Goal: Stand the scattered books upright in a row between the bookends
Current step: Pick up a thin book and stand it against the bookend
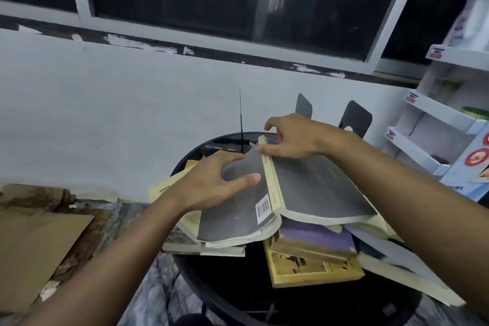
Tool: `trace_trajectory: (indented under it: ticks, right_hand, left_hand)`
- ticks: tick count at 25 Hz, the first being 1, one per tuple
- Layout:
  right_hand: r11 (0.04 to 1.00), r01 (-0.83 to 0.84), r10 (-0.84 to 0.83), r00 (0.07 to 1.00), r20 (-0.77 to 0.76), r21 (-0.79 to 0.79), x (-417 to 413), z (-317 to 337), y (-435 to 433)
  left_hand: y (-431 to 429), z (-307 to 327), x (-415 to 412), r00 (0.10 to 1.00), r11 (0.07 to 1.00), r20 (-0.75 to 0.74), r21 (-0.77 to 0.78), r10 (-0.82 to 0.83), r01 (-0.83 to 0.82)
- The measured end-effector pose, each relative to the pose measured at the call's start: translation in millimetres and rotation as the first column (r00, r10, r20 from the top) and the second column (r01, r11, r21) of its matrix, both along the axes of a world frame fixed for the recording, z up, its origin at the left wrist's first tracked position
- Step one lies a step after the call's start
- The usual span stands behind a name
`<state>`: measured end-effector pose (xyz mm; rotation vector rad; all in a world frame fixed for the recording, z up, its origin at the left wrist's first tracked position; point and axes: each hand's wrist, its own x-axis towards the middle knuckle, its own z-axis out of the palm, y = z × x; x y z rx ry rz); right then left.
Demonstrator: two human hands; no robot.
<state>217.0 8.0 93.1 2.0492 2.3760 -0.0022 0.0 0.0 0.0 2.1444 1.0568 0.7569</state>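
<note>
**Head view.** A grey paperback (291, 193) lay splayed open, covers upward, on top of the scattered books (315, 270) heaped on a round black table (225, 286). The left hand (211, 182) gripped the barcoded back cover, its thumb (252, 178) on the outer face and its fingers curled at the cover's lifted far edge. The right hand (293, 137) pinched the far end of the pale spine, fingers bent over it, so both hands were closed on the one book. Two black metal bookends (356, 119) stood upright at the rear of the table, just behind the right hand, with no book visible between them. Whether the thin dark upright (240, 114) to their left was a third bookend seen edge-on could not be told. A purple book (317, 235) lay directly under the paperback. The step in hand appeared to be closing and lifting the paperback. To do it well, the two halves should be folded together around the spine before lifting, so that no loose pages crease. The soft covers would probably flex, so the grip should shift to the closed block. The book should then be raised clear of the heap without dragging its neighbours, turned spine-outward, and set on its lower edge flush against one bookend
</note>
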Motion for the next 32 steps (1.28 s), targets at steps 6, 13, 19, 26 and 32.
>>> trace_trajectory:
  ticks: [6, 13, 19, 26, 32]
  right_hand:
    - [0.986, 0.147, -0.136, 0.980, 0.143, -0.073, -26.5, -9.8, 19.3]
    - [0.987, 0.163, -0.163, 0.986, 0.021, -0.007, -36.8, -11.8, 14.9]
    - [0.969, 0.107, -0.064, 0.980, -0.187, 0.225, -37.7, 8.4, 1.9]
    - [0.774, 0.039, 0.196, 0.934, -0.298, 0.631, -33.4, 49.1, -39.2]
    - [0.541, -0.072, 0.414, 0.890, -0.191, 0.838, -9.9, 46.3, -58.7]
  left_hand:
    - [-7.6, -3.0, 2.2, 0.999, 0.998, -0.036, -0.066, -0.027, 0.024]
    - [-13.4, -9.9, 14.2, 0.996, 0.993, -0.076, -0.110, -0.046, 0.038]
    - [-27.0, 11.2, 19.8, 0.990, 0.990, 0.067, -0.060, -0.125, 0.129]
    - [-35.0, 44.8, 29.2, 0.972, 0.987, 0.182, 0.076, -0.151, 0.139]
    - [-23.9, 56.3, 54.6, 0.971, 0.987, 0.215, 0.142, -0.102, 0.072]
